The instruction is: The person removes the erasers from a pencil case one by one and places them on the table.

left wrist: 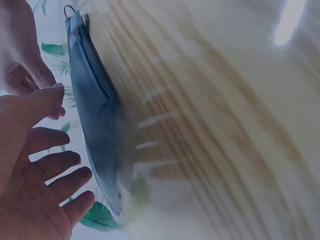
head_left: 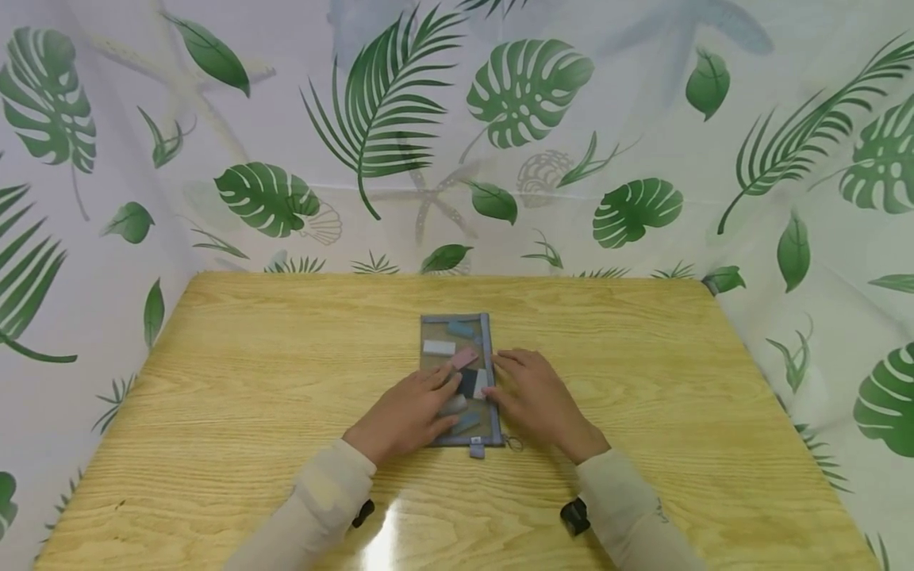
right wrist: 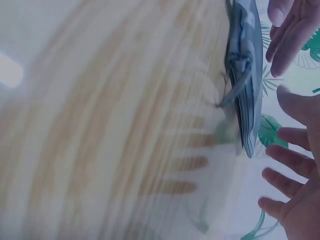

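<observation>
Clear mesh zip pouch [head_left: 459, 379] lies flat mid-worktop [head_left: 250, 357], long axis pointing away from the person, holding several small flat erasers or blocks. Left hand [head_left: 408, 412] rests on the pouch's near-left part, fingers straight, gripping nothing. Right hand [head_left: 537, 400] lies flat just beside the pouch's right edge, fingertips at the zip side, grip also loose. Judging: light, floppy, contents will slide; best pinched at the stiffer fabric border or near-end tab [head_left: 477, 451].

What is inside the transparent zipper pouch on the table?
Inside the pouch lie small flat blocks, perhaps erasers: blue, white, pink, dark and grey ones. The left hand covers part of it, so more may be hidden.
</observation>
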Available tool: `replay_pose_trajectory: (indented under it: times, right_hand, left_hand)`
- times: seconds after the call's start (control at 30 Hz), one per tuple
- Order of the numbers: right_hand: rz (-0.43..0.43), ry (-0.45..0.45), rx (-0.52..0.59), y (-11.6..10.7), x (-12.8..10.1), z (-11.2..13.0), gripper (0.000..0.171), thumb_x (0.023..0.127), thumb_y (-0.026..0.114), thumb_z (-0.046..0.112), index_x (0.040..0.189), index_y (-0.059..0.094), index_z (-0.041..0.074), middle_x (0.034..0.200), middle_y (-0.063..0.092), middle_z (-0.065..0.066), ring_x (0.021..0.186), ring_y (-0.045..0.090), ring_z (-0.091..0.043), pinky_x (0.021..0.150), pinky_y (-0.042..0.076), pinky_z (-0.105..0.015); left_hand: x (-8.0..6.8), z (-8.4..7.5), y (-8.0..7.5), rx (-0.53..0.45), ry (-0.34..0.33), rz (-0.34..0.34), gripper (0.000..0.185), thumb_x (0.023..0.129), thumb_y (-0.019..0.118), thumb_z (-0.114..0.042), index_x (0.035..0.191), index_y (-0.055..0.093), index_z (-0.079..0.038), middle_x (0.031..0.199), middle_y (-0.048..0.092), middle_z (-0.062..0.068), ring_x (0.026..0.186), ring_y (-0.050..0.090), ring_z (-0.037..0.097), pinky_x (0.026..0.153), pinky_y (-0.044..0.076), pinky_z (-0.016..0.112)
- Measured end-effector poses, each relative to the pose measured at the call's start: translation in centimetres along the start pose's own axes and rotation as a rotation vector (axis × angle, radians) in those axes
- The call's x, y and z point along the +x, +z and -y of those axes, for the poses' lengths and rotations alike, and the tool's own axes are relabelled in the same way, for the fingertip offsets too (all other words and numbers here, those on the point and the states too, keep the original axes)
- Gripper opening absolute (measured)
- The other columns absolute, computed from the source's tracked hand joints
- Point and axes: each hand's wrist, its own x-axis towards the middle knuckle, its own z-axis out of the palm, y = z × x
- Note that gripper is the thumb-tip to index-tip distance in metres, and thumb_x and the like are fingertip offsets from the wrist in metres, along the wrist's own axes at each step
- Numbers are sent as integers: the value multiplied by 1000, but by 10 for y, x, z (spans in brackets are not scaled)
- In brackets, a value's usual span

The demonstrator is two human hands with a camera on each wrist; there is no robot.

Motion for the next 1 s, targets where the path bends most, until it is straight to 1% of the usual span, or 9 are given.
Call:
replay_pose_trajectory:
  times: [0.07,0.13,0.27,0.4,0.57,0.67,0.87,1.0]
  right_hand:
    - [-34,-13,16,-3,-2,-2,48,93,77,27,130,66,-2,129,65,-17,124,57,-36,105,46,-53]
    - [-58,-16,25,-5,-4,-4,43,91,78,22,126,69,-1,124,67,-15,117,60,-34,99,51,-50]
    - [-75,-20,23,-6,-10,-6,33,91,78,18,119,74,1,114,70,-12,107,64,-31,92,55,-48]
    - [-57,-26,14,-7,-16,-8,26,91,78,17,113,77,2,107,72,-11,101,66,-30,88,56,-48]
    - [-41,-44,3,-8,-24,-10,23,90,79,16,108,78,2,102,73,-10,97,67,-28,86,57,-47]
    - [-26,-45,8,-8,-28,-11,21,90,79,17,106,78,3,102,73,-9,98,67,-28,87,57,-46]
    - [24,-55,35,-9,-38,-12,20,90,79,17,105,79,4,104,74,-8,99,68,-27,90,56,-47]
    - [46,-83,63,-10,-43,-11,18,90,79,16,103,79,4,103,74,-7,98,68,-26,89,56,-46]
  left_hand:
    - [3,-5,0,3,23,-10,64,105,57,-37,152,42,3,158,36,23,146,36,37,119,30,48]
    - [7,-10,1,13,37,-3,63,106,55,-37,153,40,2,158,35,23,146,35,37,119,31,48]
    - [13,-20,4,58,42,37,64,107,50,-39,156,36,1,161,32,20,148,32,33,119,30,46]
    - [17,-28,10,102,46,78,65,109,44,-41,157,32,0,163,29,17,150,27,31,121,27,44]
    - [18,-32,19,158,41,114,64,110,37,-43,159,30,-2,165,24,15,152,22,30,123,22,43]
    - [17,-32,22,167,32,124,62,111,35,-43,159,31,-4,166,22,14,153,20,29,123,21,44]
    - [16,-31,25,195,35,101,64,111,33,-43,159,29,-1,166,21,17,153,17,32,124,19,45]
    - [15,-30,27,212,24,81,66,111,34,-44,158,29,2,165,24,19,153,19,32,123,20,45]
